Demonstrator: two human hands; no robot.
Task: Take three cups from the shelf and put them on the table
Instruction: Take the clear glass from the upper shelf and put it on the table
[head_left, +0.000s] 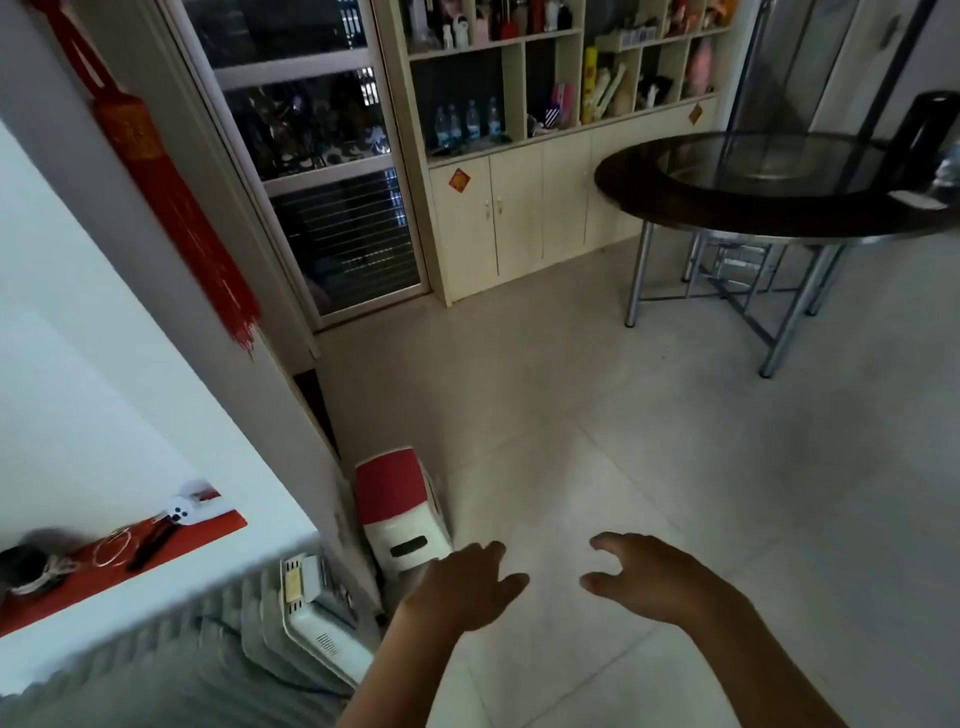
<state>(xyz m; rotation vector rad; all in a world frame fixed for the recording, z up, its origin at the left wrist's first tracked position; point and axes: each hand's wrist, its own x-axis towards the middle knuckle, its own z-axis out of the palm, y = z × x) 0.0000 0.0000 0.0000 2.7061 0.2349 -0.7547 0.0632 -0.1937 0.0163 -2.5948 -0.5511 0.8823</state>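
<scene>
**A:** Nearest me, my left hand (467, 584) and right hand (649, 582) hang out in front over the bare floor tiles (675, 441), fingers spread and loose, nothing in either. So 0 of 3 cups are in hand.

**B:** What's beside you?

**A:** On my left, low down, a white radiator (306, 618) and a red-and-white stool (400, 504) against the wall. I'd steer clear of the stool as I walk.

**B:** And the cups?

**A:** I can't pick them out yet. The cream shelf unit (519, 156) stands well ahead against the far wall; its cubbies hold water bottles (465, 124) and small clutter too blurred to name. Any cups must be in there, I judge.

**B:** The table?

**A:** The round dark table (727, 208) is to the right, near the shelf, its near rim bare.

**B:** Plan?

**A:** Walk straight to the shelf, stop close enough to see each cubby clearly, then take 1 cup per hand by its body without knocking neighbours.
</scene>
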